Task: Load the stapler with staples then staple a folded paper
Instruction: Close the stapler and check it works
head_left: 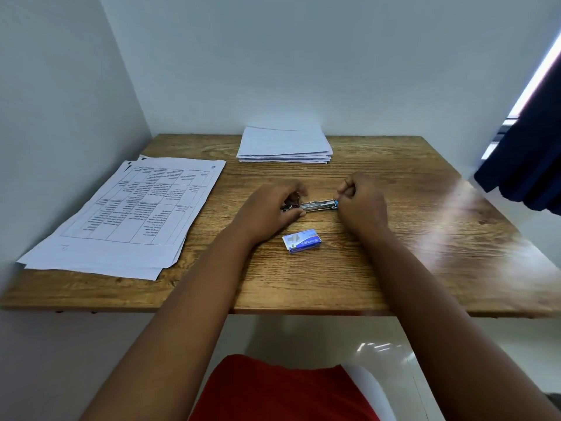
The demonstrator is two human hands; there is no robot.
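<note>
A small metal stapler (318, 205) lies lengthwise on the wooden table (394, 268), between both hands. My left hand (270, 208) grips its left end, fingers curled around it. My right hand (361, 202) pinches the stapler's right end, where a bit of blue shows. A small blue box of staples (301, 240) lies closed on the table just in front of the stapler, touching neither hand. A stack of folded white paper (283, 145) rests at the table's far edge against the wall.
A pile of printed sheets with a table on top (127, 214) covers the table's left side. A dark blue curtain (528, 159) hangs at the right. Walls close off the far and left sides.
</note>
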